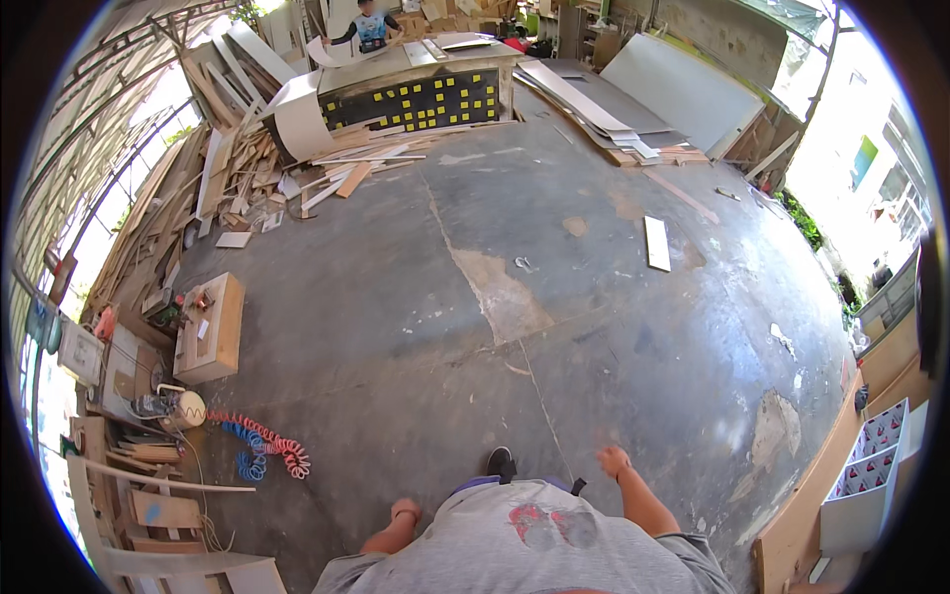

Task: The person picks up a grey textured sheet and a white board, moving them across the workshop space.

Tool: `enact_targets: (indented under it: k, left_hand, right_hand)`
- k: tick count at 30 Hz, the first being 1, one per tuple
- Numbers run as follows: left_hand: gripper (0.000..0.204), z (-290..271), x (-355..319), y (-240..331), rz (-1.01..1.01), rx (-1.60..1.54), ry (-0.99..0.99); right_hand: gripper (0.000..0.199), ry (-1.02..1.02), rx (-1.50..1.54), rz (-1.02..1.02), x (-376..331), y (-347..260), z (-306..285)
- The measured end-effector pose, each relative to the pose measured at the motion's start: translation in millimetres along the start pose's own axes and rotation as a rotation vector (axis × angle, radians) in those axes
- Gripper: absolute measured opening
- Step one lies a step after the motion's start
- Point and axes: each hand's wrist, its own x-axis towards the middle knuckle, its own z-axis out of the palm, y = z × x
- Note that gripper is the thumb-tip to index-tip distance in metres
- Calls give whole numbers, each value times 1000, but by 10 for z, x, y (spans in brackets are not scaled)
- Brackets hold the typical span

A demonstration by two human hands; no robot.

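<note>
My left hand hangs beside my hip over the grey concrete floor. Its fingers are mostly hidden, and no object shows in it. On the other side, my right hand is held a little forward of my body, small and slightly blurred. Its fingers look loosely apart, with nothing visible in them. Neither hand touches any object that I can see. One dark shoe shows on the floor ahead of my shirt. The nearest things to my left are coiled red and blue air hoses.
A wooden box and an air compressor stand left. Scrap boards lie far left. A person is behind a workbench. A white board lies right of centre; a partitioned white box stands near right.
</note>
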Motion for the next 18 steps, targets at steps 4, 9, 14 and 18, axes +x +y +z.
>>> enact_targets:
  k: [4, 9, 14, 18]
  left_hand:
    - [15, -1377, 113, 590, 104, -554, 248]
    - [15, -2046, 955, 1492, 236, -781, 157]
    - [27, -2069, 1882, 1898, 434, 124, 36]
    - [28, -2828, 2127, 2221, 328, 138, -35]
  right_hand:
    - [36, -478, 935, 1011, -126, -826, -614]
    - [33, -616, 808, 926, 591, -679, -926]
    - [29, -622, 775, 826, 1916, -73, -1075]
    - [27, -579, 607, 630, 3140, 580, -1329]
